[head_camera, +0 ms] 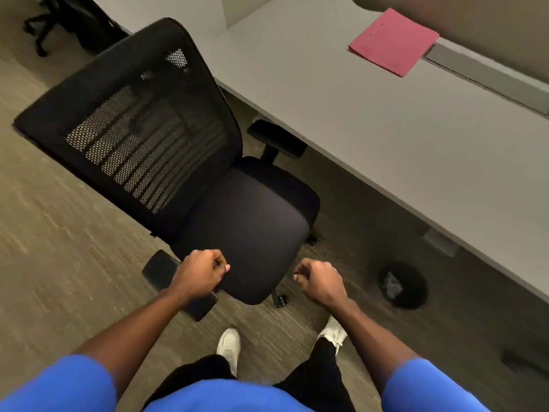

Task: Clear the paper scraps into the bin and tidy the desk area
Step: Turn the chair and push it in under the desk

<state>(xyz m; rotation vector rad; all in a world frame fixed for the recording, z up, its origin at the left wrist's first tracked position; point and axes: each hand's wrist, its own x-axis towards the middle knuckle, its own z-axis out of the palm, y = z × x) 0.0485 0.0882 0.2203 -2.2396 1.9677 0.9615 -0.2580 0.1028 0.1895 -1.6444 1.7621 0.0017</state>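
Note:
A round black bin (413,288) stands on the floor under the desk's edge, with crumpled paper scraps (391,285) inside it. The grey desk (371,114) runs along the right and carries a pink folder (392,41) near its back. A black mesh office chair (184,162) stands beside the desk. My left hand (199,273) hovers over the chair's near armrest, fingers curled with nothing in them. My right hand (319,281) is also curled shut and empty, just off the seat's front corner, left of the bin.
The chair's near armrest (160,272) sits partly under my left wrist. A second chair's base (38,28) shows at the top left. A grey cable tray (487,78) lines the desk's back. My white shoes (230,343) stand on the carpet.

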